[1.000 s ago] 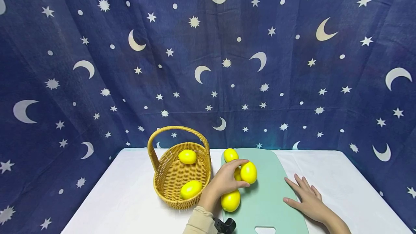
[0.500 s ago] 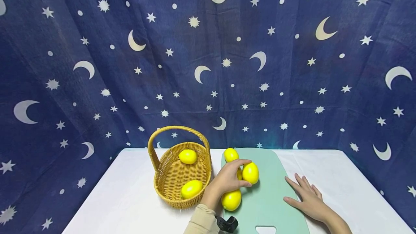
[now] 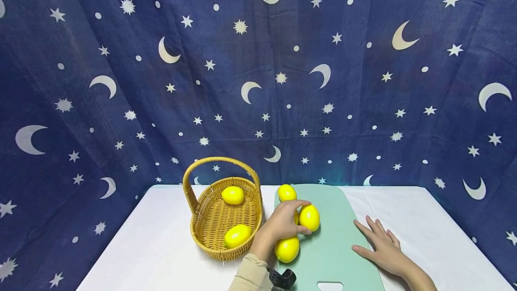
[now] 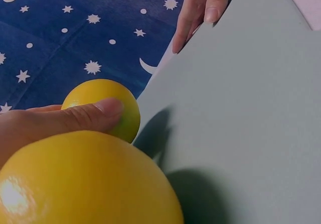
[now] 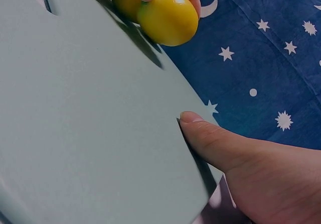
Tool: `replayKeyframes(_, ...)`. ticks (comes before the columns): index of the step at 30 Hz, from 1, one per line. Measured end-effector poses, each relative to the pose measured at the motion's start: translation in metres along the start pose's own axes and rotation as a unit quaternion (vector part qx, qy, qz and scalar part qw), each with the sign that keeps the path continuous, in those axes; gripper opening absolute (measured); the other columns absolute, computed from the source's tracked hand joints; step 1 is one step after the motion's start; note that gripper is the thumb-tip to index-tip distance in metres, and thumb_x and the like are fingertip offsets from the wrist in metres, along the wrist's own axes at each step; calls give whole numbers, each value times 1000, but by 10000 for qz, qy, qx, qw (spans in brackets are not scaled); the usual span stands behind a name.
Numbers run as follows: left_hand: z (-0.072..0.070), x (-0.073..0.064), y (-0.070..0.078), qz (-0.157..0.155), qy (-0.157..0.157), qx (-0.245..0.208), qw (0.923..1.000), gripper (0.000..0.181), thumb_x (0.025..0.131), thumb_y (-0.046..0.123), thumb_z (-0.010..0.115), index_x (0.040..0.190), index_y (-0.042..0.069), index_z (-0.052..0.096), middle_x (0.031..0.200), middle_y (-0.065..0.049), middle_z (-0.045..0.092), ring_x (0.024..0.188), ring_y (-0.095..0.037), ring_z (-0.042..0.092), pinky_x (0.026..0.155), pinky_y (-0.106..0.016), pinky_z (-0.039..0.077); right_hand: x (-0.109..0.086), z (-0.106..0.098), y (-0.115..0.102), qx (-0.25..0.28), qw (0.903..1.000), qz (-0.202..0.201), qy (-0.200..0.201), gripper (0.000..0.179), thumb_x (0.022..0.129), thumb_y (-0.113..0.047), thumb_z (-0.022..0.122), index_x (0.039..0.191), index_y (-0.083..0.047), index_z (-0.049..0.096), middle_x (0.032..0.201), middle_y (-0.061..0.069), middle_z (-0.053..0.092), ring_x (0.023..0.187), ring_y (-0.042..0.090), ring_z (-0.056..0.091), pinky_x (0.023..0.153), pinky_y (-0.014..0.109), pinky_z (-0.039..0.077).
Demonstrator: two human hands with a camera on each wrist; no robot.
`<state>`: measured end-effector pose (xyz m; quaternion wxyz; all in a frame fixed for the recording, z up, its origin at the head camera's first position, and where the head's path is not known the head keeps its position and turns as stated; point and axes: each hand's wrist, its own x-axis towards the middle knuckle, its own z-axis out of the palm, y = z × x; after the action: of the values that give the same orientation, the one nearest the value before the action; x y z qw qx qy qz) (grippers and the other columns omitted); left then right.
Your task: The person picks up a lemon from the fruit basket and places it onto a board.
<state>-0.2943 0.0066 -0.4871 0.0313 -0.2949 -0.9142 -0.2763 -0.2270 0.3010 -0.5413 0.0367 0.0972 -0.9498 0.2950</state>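
My left hand (image 3: 282,222) pinches a yellow lemon (image 3: 310,218) between thumb and fingers, low over the pale green cutting board (image 3: 335,241). In the left wrist view the thumb lies along this lemon's side. Close about the hand are more lemons: one at the back (image 3: 286,192), one nearer the front (image 3: 287,250), which looms large in the left wrist view, and a third mostly hidden behind the fingers. My right hand (image 3: 381,248) rests at the board's right edge with fingers spread; its thumb (image 5: 205,133) touches the edge in the right wrist view.
A wicker basket (image 3: 194,232) with a tall handle stands left of the board and holds two lemons. The board has a cut-out grip slot (image 3: 330,286) at its front. A white cloth (image 3: 149,241) covers the table, and a blue moon-and-star curtain (image 3: 258,71) hangs behind.
The pinched lemon shifted slightly right, then came a little down and back left with my left hand. My right hand and the basket have stayed in place.
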Motion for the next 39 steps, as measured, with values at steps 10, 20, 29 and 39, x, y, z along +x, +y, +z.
replayKeyframes(10,1,0,0,-248,-101,10,9996,68,68,34,85,129,33,56,126,16,60,119,-11,53,101,-35,40,1,0,-1,-10,10000,-65,11,72,83,-45,66,141,-8,43,147,37,20,136,57,11,99,70,8)
replayKeyframes(20,0,1,4,-238,-176,152,9994,68,68,32,85,130,29,57,127,14,60,120,-9,52,102,-35,38,0,-1,-1,41,10000,-6,-42,73,82,-45,66,141,-8,43,147,37,20,135,58,10,99,71,7)
replayKeyframes(29,0,2,5,-297,-148,188,9993,66,69,31,84,129,28,57,126,14,61,119,-10,52,103,-35,38,1,-1,-1,89,9999,56,-67,75,82,-47,66,141,-7,43,148,37,18,136,57,8,99,72,4)
replayKeyframes(39,-2,2,5,-249,-215,276,9991,66,71,31,84,131,27,56,127,14,60,120,-10,52,104,-35,37,1,-1,-1,91,10000,1,-38,75,82,-47,66,141,-7,42,148,37,18,136,58,7,99,72,3)
